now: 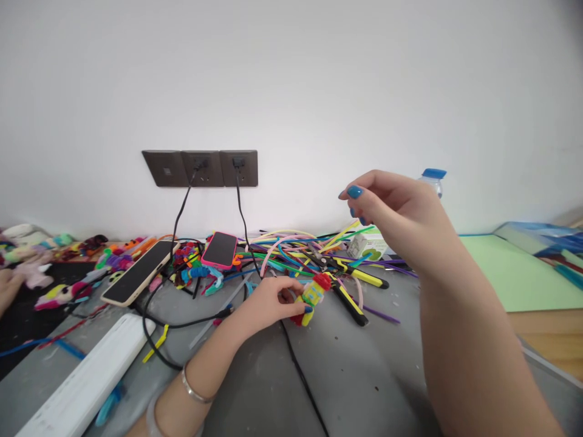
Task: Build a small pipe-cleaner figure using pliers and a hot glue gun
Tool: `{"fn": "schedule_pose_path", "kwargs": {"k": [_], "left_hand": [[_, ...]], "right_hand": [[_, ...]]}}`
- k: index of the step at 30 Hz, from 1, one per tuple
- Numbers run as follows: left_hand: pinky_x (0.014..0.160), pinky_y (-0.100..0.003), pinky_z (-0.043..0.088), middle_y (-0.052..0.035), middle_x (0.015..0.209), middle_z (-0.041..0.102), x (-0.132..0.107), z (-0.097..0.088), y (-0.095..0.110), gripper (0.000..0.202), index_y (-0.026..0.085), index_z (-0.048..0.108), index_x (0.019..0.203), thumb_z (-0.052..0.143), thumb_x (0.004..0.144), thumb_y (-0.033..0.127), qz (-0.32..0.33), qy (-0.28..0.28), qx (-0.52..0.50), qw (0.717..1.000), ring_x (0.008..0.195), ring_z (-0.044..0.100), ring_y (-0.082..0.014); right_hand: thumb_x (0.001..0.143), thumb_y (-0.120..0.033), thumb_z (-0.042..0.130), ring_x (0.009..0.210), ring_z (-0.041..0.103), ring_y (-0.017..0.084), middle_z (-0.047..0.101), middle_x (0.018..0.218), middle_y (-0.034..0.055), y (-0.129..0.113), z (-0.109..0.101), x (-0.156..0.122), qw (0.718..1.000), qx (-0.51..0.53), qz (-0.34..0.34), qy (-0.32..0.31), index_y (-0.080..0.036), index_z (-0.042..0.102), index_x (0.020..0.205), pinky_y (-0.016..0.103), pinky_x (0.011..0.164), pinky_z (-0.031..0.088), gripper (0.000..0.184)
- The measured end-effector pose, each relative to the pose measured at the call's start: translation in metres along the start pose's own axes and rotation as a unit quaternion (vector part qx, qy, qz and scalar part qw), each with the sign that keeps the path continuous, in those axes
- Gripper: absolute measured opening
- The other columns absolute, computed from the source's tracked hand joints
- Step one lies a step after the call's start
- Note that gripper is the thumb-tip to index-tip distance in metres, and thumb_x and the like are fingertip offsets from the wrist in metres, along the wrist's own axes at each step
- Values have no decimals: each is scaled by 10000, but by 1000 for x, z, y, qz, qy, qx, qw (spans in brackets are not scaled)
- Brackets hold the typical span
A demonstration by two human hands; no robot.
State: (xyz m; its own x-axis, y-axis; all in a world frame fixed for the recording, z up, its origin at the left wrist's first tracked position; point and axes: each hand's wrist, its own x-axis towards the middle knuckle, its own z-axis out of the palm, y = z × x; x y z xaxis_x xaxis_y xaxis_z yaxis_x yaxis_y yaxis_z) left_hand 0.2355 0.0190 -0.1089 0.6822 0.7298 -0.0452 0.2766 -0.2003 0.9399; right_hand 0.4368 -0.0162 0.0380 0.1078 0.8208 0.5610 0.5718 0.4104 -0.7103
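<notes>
My left hand (268, 300) rests on the grey table (364, 376) and is closed on a small pipe-cleaner figure (312, 297), yellow with a red top and red base. My right hand (392, 212) is raised above the table with its fingers curled together near the thumb; what it pinches, if anything, is too small to see. Behind the figure lies a heap of coloured pipe cleaners (296, 249). Yellow-handled pliers (353, 291) lie just right of the figure.
Two phones (136, 273) (220, 249) lie charging, with black cables (241, 206) running to wall sockets (200, 168). A white power strip (82, 382) sits front left. Finished figures (59, 294) lie left. A bottle (432, 179), a small carton (368, 246) and a green mat (519, 273) are right.
</notes>
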Motion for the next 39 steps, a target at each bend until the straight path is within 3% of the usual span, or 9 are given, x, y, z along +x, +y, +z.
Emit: {"fn": "schedule_pose_path", "kwargs": {"k": [7,11,14,19,24,30,32,35,39], "left_hand": [[617,-231,426,-14,754,674,-1,-2,3,257,148,739,952,696,745,295,-24,-62,38,997,653,563,-132],[595,-218,407,-5,741,664,-1,-3,2,249,150,743,951,698,743,281,-22,-75,60,995,629,534,-117],[597,-215,410,-13,794,678,-1,-3,1,242,160,749,958,689,753,274,-13,-87,79,993,635,535,-112],[591,-214,429,-31,814,698,-1,-2,2,258,161,740,992,677,773,283,-7,-94,76,993,654,577,-125],[626,-220,456,-49,890,719,0,-7,7,214,170,723,956,608,839,308,35,-9,84,996,726,617,-144],[574,-231,434,-52,804,712,2,-14,6,299,157,685,879,443,932,324,75,120,90,986,640,596,-143],[598,-233,444,-53,827,719,3,-14,5,283,163,688,883,446,928,303,92,145,103,980,695,616,-158],[667,-239,469,-57,895,718,3,-14,3,272,168,686,927,431,929,260,112,162,103,975,768,634,-162],[657,-236,474,-58,935,694,2,-14,3,271,174,671,1009,415,927,215,119,170,94,974,735,614,-142]], "right_hand": [[933,-306,545,730,594,208,588,663,33,1,-7,-1,999,0,-2,35,-240,542,630,323,584,385,310],[911,-309,553,705,570,203,594,679,27,4,-13,1,999,-26,15,37,-242,565,659,338,632,397,261],[879,-315,561,727,578,207,647,753,35,7,-18,1,997,-70,30,-26,-222,647,768,353,671,436,168],[905,-323,480,1024,634,268,715,1113,66,11,-21,-1,983,-136,33,-119,-235,720,1001,437,890,489,273],[894,-384,526,1110,634,294,690,1241,63,14,-24,-4,969,-135,50,-202,-262,692,1174,450,926,512,347],[903,-367,562,877,695,249,760,1002,20,30,-19,-9,914,-97,23,-393,-297,739,1098,348,724,553,273],[907,-337,559,831,692,237,762,941,10,34,-17,-11,909,-92,21,-406,-298,741,1082,331,692,543,256],[895,-355,586,886,693,256,761,1013,25,32,-16,-12,918,-81,40,-387,-285,738,1091,340,712,543,258],[868,-414,630,1073,652,288,726,1163,38,25,-14,-7,936,-28,67,-344,-292,725,1137,391,866,537,310]]}}
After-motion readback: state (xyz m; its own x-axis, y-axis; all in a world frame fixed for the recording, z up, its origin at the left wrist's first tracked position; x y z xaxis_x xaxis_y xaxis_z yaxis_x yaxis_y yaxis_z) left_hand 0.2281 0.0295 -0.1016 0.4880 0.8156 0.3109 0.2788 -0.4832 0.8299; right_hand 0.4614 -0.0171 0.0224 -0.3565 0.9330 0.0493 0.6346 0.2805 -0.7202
